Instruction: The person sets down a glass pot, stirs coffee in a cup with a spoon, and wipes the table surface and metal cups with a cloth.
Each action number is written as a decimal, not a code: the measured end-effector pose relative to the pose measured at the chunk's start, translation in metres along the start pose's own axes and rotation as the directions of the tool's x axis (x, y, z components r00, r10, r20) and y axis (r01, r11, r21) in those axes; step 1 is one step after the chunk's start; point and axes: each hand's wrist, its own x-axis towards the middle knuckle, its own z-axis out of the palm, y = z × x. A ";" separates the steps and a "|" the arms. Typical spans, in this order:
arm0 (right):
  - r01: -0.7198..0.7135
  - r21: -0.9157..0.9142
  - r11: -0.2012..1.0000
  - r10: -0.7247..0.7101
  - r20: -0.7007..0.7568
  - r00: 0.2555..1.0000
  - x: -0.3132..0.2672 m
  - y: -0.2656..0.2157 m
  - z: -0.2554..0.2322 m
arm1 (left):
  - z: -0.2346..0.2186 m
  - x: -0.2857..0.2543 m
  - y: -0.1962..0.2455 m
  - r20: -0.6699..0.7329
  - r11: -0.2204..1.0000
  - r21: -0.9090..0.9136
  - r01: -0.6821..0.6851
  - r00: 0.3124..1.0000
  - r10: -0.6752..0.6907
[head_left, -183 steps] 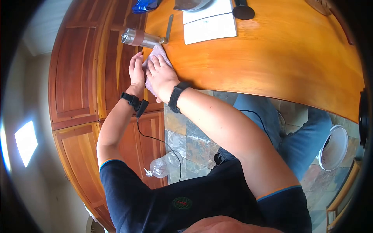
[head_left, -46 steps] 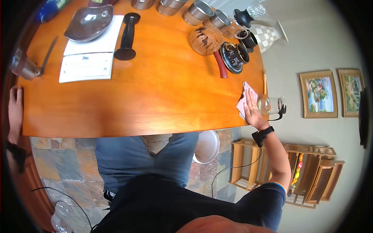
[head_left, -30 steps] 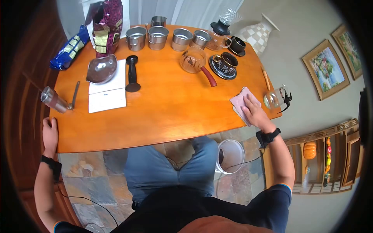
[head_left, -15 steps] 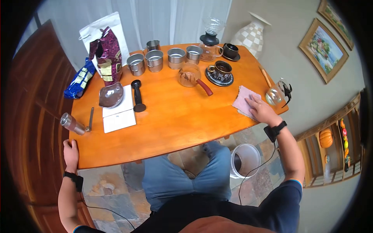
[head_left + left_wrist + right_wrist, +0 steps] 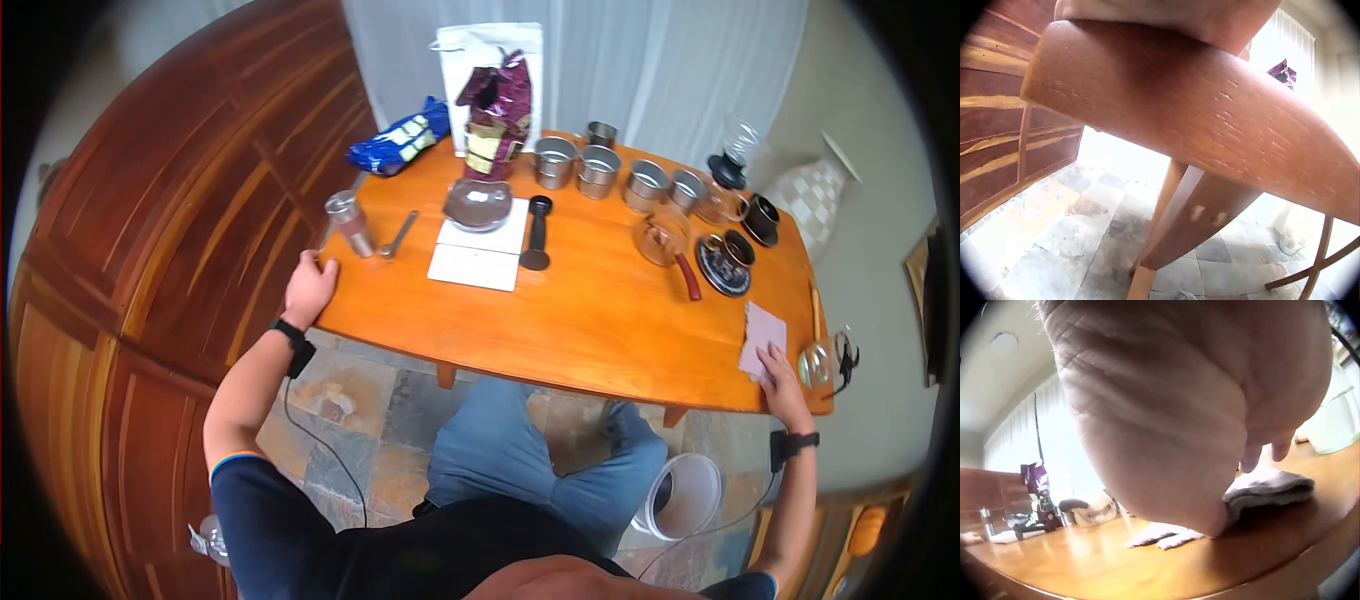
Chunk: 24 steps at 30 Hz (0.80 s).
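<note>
In the head view, the left hand (image 5: pixel 310 290) rests on the left corner of the wooden table (image 5: pixel 440 335), beside a steel grinder (image 5: pixel 350 225). The left wrist view shows part of that hand (image 5: pixel 1166 15) on top of the table edge (image 5: pixel 1147 87), its fingers hidden. Near the table's right end, the right hand (image 5: pixel 787 388) touches the near part of a pink cloth (image 5: pixel 763 335), fingers over it. In the right wrist view, the cloth (image 5: pixel 1269 487) is bunched into a raised fold under the right hand (image 5: pixel 1179 406).
A glass pot (image 5: pixel 815 365) stands close right of the right hand. Farther back are a black cup (image 5: pixel 738 250) on a saucer, a red-handled glass pot (image 5: pixel 662 238), several steel cups (image 5: pixel 597 172), a black tamper-like tool (image 5: pixel 537 235), a dish (image 5: pixel 478 205) and bags (image 5: pixel 495 120).
The head view has swung left, shifting the scene rightward. Earlier both hands were together on the cloth at the left corner; now the right hand and cloth are at the right end.
</note>
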 end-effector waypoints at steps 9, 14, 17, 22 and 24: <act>0.145 0.290 0.946 0.002 -0.455 0.890 -0.025 -0.123 0.048 | 0.010 0.000 -0.008 -0.189 0.964 -0.174 -0.202 0.967 0.169; 0.296 0.620 0.727 0.080 -0.504 0.860 -0.013 -0.202 0.105 | 0.018 0.021 0.026 -0.256 0.872 -0.326 -0.364 0.922 0.289; 0.393 0.533 0.749 -0.047 -0.549 0.834 0.007 -0.233 0.104 | 0.003 0.032 0.060 -0.200 0.758 -0.569 -0.319 0.948 0.249; 0.148 0.844 0.516 0.030 -0.190 0.981 0.040 -0.255 0.108 | 0.003 0.052 0.086 -0.343 0.817 -0.445 -0.366 0.913 0.221; 0.225 0.813 0.536 0.015 -0.276 0.961 0.049 -0.249 0.118 | 0.008 0.057 0.084 -0.329 0.766 -0.549 -0.335 0.929 0.170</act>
